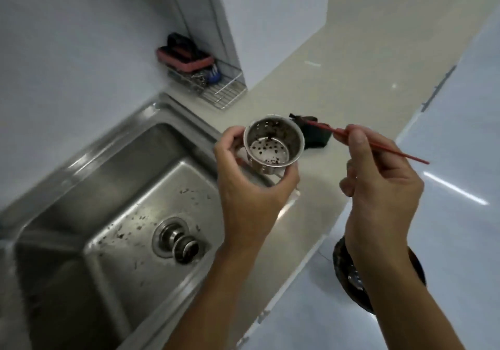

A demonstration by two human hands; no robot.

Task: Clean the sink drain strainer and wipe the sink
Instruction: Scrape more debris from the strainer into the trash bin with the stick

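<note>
Gripping strainer basket (273,144) in left hand (251,187), fingers wrapped round wall, held above sink (81,176) edge. Dark specks inside. Right hand (378,184) pinching red stick (373,142), tip at basket rim. Dark sponge (315,135) behind on counter (295,68). Wire rack (216,84) beyond, contents blurred. Drain plug (181,242) sits in speckled basin. Dark round object (345,268) half hidden behind right forearm. No legible writing.
</note>
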